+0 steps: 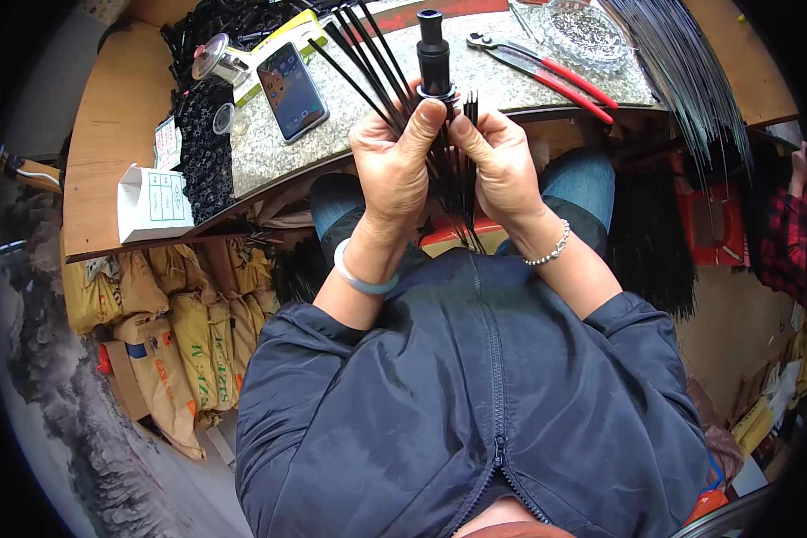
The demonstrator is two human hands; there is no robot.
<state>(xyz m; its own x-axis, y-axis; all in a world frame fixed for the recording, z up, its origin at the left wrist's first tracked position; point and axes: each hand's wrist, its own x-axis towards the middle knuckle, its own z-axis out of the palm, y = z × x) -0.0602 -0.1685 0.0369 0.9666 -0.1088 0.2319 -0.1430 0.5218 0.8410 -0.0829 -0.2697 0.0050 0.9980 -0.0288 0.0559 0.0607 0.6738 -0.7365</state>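
Observation:
Upright between my hands stands a black stepped tube (433,58) with a pale ring near its base, which looks like an umbrella runner. My left hand (391,166) is closed, its thumb pressed against the tube's lower end. Several thin black rods (364,67), like umbrella ribs, fan up and to the left from behind its fingers. My right hand (504,166) pinches at the right of the same base, where more black rods stick up and hang down between the palms. How the rods join the tube is hidden by my fingers.
On the speckled tabletop (260,166) lie a phone (292,92), red-handled pliers (547,73) and a glass dish (587,36) of small parts. Black parts (204,166) heap at the left beside a white box (155,204). Long rods (686,76) overhang at the right. A person's checked sleeve (785,238) shows far right.

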